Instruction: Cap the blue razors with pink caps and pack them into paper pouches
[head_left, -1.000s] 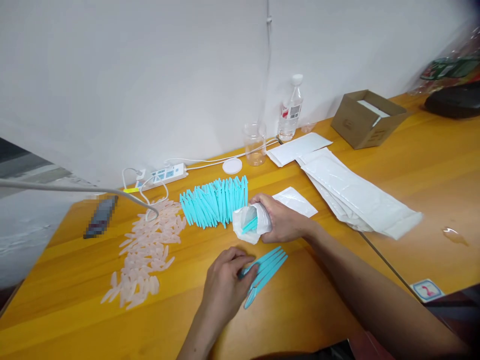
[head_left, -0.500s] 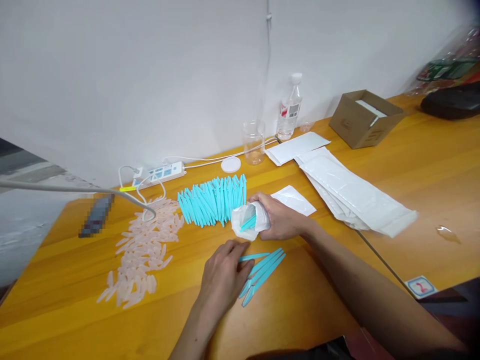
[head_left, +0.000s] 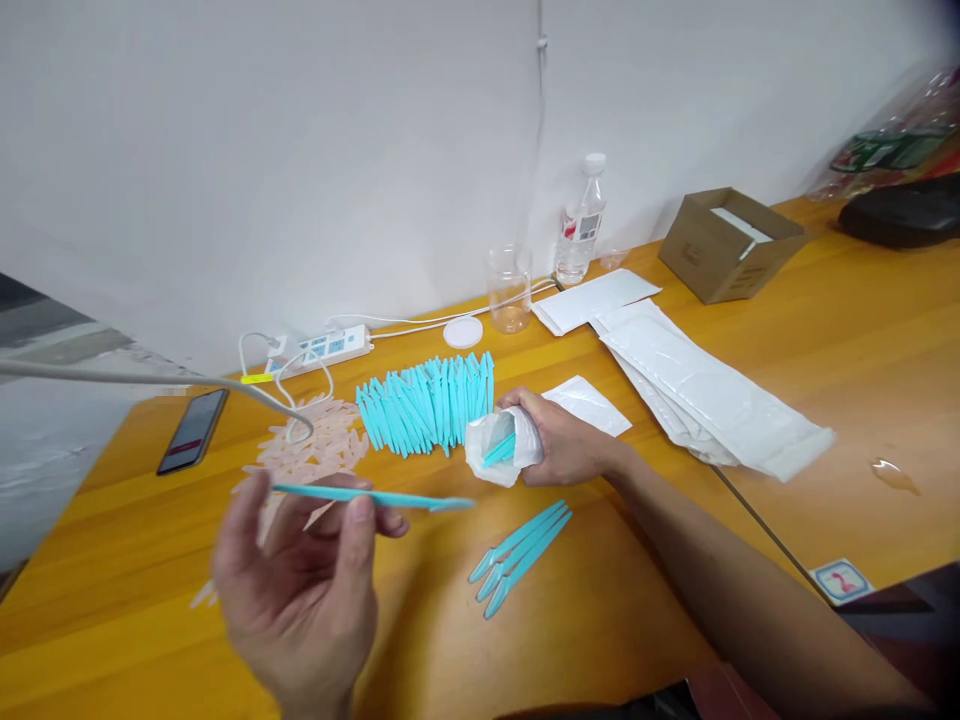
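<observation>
My left hand [head_left: 307,580] pinches one turquoise eyebrow razor [head_left: 401,498], raised above the table with its blade end pointing right. In my right hand [head_left: 562,440] is a white bag [head_left: 480,465], its mouth turned toward me. Several turquoise razors [head_left: 498,452] lie inside it. Below the bag, three loose razors [head_left: 523,556] rest side by side on the wood. A dense row of turquoise razors [head_left: 427,405] lies behind, just left of the bag. Pale pink translucent covers [head_left: 315,440] are spread at the left, partly hidden by my left hand.
White flat bags [head_left: 712,380] are piled at the right. Along the wall stand a power strip [head_left: 334,345], a clear jar [head_left: 510,295], a water bottle [head_left: 581,225] and a cardboard box [head_left: 727,245]. A phone [head_left: 193,430] lies far left, near a hanging cable [head_left: 150,378].
My left hand has picked one razor from the small group on the table and lifted it up and left. Three razors stay there. My right hand with the bag has hardly moved.
</observation>
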